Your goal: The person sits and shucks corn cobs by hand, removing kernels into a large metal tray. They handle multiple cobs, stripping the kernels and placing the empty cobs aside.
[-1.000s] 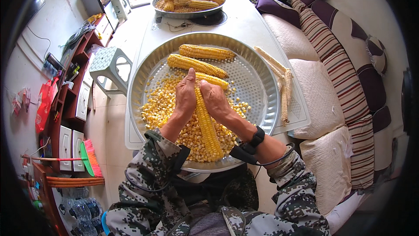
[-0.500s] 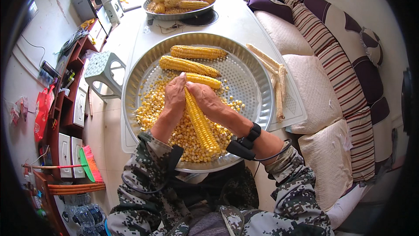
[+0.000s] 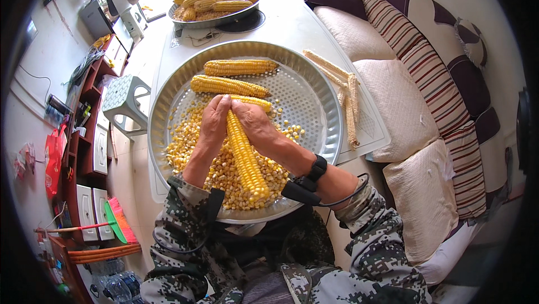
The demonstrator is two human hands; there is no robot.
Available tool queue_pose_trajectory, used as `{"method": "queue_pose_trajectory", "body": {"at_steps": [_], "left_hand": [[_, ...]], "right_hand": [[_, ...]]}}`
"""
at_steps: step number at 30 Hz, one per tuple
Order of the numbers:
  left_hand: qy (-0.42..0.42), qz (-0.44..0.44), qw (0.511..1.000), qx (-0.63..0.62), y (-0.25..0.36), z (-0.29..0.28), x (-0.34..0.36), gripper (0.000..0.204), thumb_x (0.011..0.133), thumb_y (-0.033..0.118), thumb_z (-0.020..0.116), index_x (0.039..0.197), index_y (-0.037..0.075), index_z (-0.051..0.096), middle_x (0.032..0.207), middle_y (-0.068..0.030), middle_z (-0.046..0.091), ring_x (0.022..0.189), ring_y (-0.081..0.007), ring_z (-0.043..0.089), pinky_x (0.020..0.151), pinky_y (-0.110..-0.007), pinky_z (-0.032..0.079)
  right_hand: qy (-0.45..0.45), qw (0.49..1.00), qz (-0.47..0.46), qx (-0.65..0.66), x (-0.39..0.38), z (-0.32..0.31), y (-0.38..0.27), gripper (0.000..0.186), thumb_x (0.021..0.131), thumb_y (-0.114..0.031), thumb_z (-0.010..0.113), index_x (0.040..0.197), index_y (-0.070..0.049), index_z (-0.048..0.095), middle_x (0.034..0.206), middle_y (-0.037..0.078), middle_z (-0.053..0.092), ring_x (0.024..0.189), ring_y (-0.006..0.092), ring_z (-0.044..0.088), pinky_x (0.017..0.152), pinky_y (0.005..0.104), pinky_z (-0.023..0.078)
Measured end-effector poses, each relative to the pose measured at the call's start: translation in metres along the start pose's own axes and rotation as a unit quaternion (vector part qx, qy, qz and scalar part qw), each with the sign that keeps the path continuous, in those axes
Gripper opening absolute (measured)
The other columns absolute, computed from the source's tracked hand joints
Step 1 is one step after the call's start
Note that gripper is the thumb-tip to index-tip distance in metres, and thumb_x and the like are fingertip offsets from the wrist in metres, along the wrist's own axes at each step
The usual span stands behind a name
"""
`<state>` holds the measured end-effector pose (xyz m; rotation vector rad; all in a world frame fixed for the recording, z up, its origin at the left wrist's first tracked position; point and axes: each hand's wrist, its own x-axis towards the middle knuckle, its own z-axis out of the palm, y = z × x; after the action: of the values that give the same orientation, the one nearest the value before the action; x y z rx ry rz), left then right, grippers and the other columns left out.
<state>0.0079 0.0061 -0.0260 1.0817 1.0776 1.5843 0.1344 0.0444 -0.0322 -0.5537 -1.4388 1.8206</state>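
My left hand [image 3: 215, 121] and my right hand [image 3: 255, 125] close together round the far end of a yellow corn cob [image 3: 246, 160], thumbs side by side. Its near end slants down toward me over a heap of loose kernels [image 3: 185, 138]. All this is over a wide round metal pan [image 3: 331, 113] with a dotted bottom. Three more cobs lie at the pan's far side: one at the back [image 3: 238, 67], one in front of it [image 3: 227, 86], and one [image 3: 255, 102] partly hidden by my hands.
Several stripped cobs [image 3: 352, 107] lie on the white table [image 3: 303, 23] right of the pan. A second pan [image 3: 208, 22] piled with corn stands at the far end. A sofa [image 3: 412, 101] runs along the right; a plastic stool [image 3: 126, 99] and a broom [image 3: 119, 221] are at left.
The whole view has shifted slightly, so the pan and table sit further left. My hands keep their grip on the same cob, with little other movement.
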Motion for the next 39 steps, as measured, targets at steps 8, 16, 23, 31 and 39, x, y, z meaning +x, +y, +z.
{"method": "queue_pose_trajectory", "body": {"at_steps": [8,16,23,31,39], "left_hand": [[0.064,-0.048,0.997,-0.018,0.004,-0.007,0.003,0.033,0.107,0.037,0.046,0.098,0.007,0.056,0.083,0.0018,0.057,0.068,-0.0062,0.053,0.059,-0.023,0.047],[0.034,-0.045,0.998,-0.024,0.009,-0.01,-0.002,0.038,0.106,0.043,0.045,0.108,0.006,0.056,0.093,-0.0026,0.062,0.078,-0.0095,0.06,0.069,-0.026,0.052],[0.093,-0.023,0.995,0.018,-0.002,-0.021,0.003,0.037,0.107,0.041,0.046,0.097,0.007,0.056,0.084,0.0003,0.056,0.071,-0.0072,0.052,0.061,-0.026,0.047],[0.084,0.004,0.995,0.06,-0.002,-0.017,0.005,0.038,0.107,0.038,0.045,0.092,0.005,0.055,0.083,0.0,0.055,0.073,-0.0078,0.05,0.064,-0.028,0.046],[0.129,0.05,0.973,0.183,-0.006,-0.026,0.006,0.034,0.107,0.032,0.044,0.092,0.003,0.053,0.081,-0.004,0.053,0.075,-0.013,0.048,0.07,-0.034,0.045]], "right_hand": [[-0.105,0.983,0.149,-0.019,-0.013,0.004,-0.047,0.046,0.107,-0.048,0.042,0.105,-0.006,0.061,0.082,0.0,0.058,0.067,0.0066,0.053,0.055,0.0219,0.044],[-0.101,0.988,0.088,0.082,-0.008,-0.001,-0.025,0.041,0.106,-0.042,0.044,0.106,-0.004,0.059,0.09,0.0,0.058,0.077,0.008,0.055,0.065,0.0247,0.048],[-0.106,0.99,0.074,-0.054,-0.012,0.008,-0.043,0.046,0.106,-0.045,0.041,0.102,-0.005,0.062,0.091,0.001,0.059,0.079,0.0106,0.053,0.071,0.028,0.046],[-0.077,0.96,-0.027,-0.267,-0.002,-0.007,-0.006,0.044,0.108,-0.037,0.035,0.104,-0.001,0.06,0.092,0.003,0.058,0.081,0.0134,0.054,0.073,0.0327,0.047],[-0.115,0.985,0.018,-0.128,-0.007,-0.003,-0.026,0.051,0.107,-0.05,0.04,0.095,-0.003,0.053,0.077,0.003,0.05,0.063,0.0172,0.052,0.054,0.0329,0.045]]}}
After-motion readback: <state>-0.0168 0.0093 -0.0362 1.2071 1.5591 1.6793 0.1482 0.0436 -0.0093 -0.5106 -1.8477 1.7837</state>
